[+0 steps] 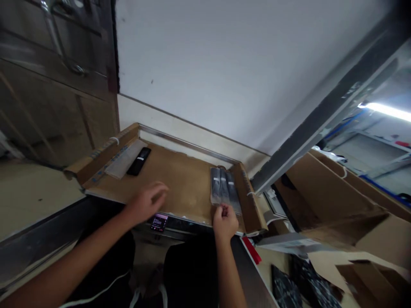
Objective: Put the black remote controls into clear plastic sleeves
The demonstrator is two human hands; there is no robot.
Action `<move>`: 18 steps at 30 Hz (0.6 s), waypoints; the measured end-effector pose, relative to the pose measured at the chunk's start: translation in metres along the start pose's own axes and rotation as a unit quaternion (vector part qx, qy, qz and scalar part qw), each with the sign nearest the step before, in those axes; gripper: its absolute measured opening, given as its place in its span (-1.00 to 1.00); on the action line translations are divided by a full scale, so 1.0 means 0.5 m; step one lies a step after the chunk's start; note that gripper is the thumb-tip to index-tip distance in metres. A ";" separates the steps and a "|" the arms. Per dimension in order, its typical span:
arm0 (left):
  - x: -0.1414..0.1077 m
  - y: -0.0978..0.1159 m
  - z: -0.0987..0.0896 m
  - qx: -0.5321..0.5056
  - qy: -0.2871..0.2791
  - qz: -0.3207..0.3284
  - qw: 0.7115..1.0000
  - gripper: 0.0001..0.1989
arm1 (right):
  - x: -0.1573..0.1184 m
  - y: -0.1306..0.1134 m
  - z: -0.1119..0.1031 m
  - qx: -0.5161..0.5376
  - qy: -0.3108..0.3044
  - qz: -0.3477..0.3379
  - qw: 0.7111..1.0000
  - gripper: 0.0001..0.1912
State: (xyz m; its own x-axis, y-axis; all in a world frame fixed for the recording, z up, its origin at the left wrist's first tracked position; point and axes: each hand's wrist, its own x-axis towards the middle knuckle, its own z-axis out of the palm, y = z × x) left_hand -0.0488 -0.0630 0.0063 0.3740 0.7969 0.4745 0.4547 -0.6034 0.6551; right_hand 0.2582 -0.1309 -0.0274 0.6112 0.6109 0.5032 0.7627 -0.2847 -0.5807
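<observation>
My right hand is closed, its fingertips pinched at the near end of clear plastic bags. Inside these bags, dark flat items with small white labels lie side by side at the right of a cardboard-lined tray. Over the tray's front left part, my left hand hovers with thumb and fingers apart, holding nothing; it is slightly blurred. Farther left lies a black flat item with a white label, without a visible bag. Beside it are flat, empty-looking clear plastic bags.
A lit phone rests at the tray's front edge. Behind the tray rises a white wall. Large cardboard boxes stand to the right, with dark packaged things below. A metal door handle is at upper left.
</observation>
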 end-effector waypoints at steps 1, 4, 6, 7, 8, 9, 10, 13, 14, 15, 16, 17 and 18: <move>-0.009 -0.034 -0.050 0.064 0.034 -0.029 0.997 -0.76 | 0.000 -0.001 0.001 -0.005 0.001 -0.001 1.000 -0.70; 0.000 -0.124 -0.163 0.274 0.040 -0.129 0.952 -0.61 | -0.002 -0.002 0.003 -0.016 0.004 -0.006 1.000 -0.71; 0.019 -0.153 -0.200 0.356 -0.014 -0.147 0.923 -0.57 | -0.004 -0.001 0.003 -0.020 0.006 -0.010 1.000 -0.71; 0.027 -0.156 -0.208 0.382 -0.051 -0.145 0.911 -0.58 | -0.004 -0.001 0.003 -0.022 0.006 -0.013 1.000 -0.71; 0.033 -0.154 -0.212 0.402 -0.083 -0.138 0.901 -0.59 | -0.005 -0.001 0.003 -0.023 0.006 -0.016 1.000 -0.71; 0.037 -0.148 -0.214 0.420 -0.109 -0.129 0.892 -0.58 | -0.005 -0.001 0.002 -0.023 0.006 -0.019 1.000 -0.71; 0.037 -0.141 -0.215 0.436 -0.125 -0.122 0.883 -0.57 | -0.005 -0.001 0.002 -0.023 0.006 -0.022 0.999 -0.71; 0.029 -0.132 -0.218 0.461 -0.145 -0.106 0.869 -0.55 | -0.005 -0.003 0.001 -0.018 0.007 -0.024 1.000 -0.70; 0.025 -0.134 -0.220 0.460 -0.150 -0.104 0.869 -0.58 | -0.006 -0.003 0.001 -0.017 0.008 -0.024 1.000 -0.70; 0.023 -0.138 -0.221 0.456 -0.153 -0.105 0.870 -0.62 | -0.006 -0.003 0.002 -0.016 0.010 -0.024 1.000 -0.70; 0.023 -0.143 -0.223 0.453 -0.152 -0.107 0.872 -0.67 | -0.006 -0.004 0.002 -0.016 0.011 -0.024 1.000 -0.69; 0.025 -0.148 -0.224 0.452 -0.148 -0.112 0.873 -0.72 | -0.006 -0.004 0.002 -0.015 0.013 -0.024 1.000 -0.69; 0.030 -0.152 -0.223 0.450 -0.143 -0.117 0.874 -0.74 | -0.006 -0.003 0.002 -0.015 0.013 -0.026 0.999 -0.69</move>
State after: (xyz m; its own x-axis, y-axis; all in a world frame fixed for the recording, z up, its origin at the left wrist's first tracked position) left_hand -0.1680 -0.0016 0.0293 0.3143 0.9390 0.1399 0.9490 -0.3067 -0.0736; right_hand 0.2547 -0.1315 -0.0287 0.5751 0.6069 0.5486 0.7996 -0.2751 -0.5339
